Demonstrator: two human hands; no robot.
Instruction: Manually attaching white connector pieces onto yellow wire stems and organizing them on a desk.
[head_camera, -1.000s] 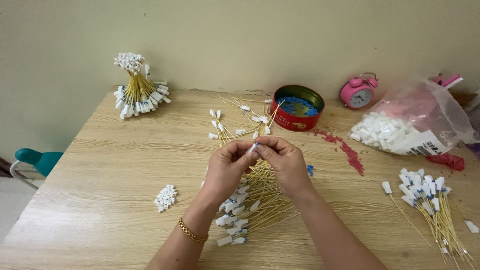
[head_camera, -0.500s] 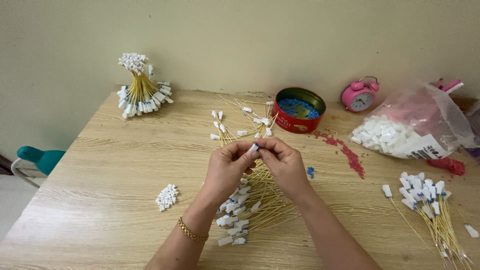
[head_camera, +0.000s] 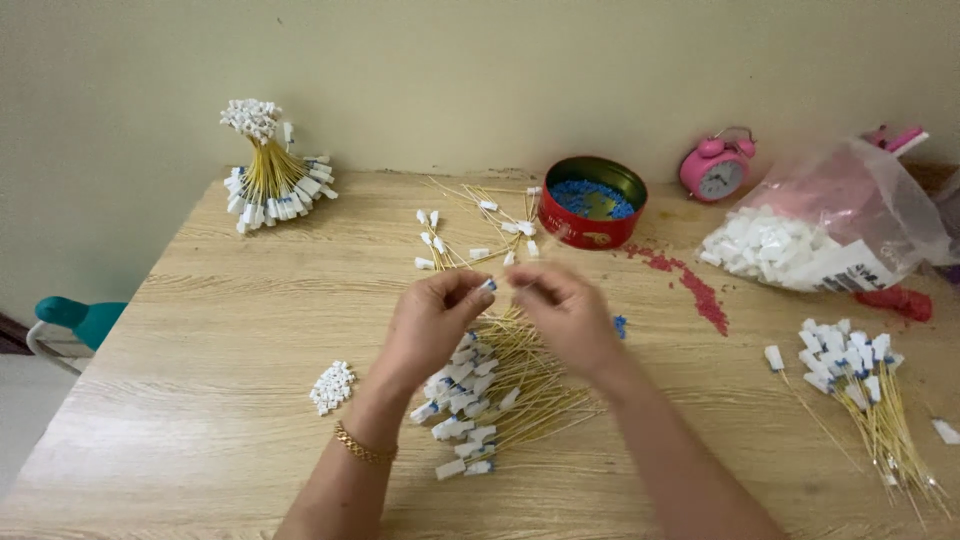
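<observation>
The left hand (head_camera: 432, 322) pinches a small white cap (head_camera: 487, 285) at its fingertips. The right hand (head_camera: 566, 312) is closed fingertip-to-fingertip just beside it; what it holds is blurred. Both hands hover palms inward, forearms converging, above the stick pile (head_camera: 495, 385) on the wooden table (head_camera: 200, 330). Left of the pile: loose caps (head_camera: 332, 386). Beyond the pile: red tin (head_camera: 591, 202), pink clock (head_camera: 716, 168), bag (head_camera: 825, 232). Behind these stands a plain wall (head_camera: 480, 70).
</observation>
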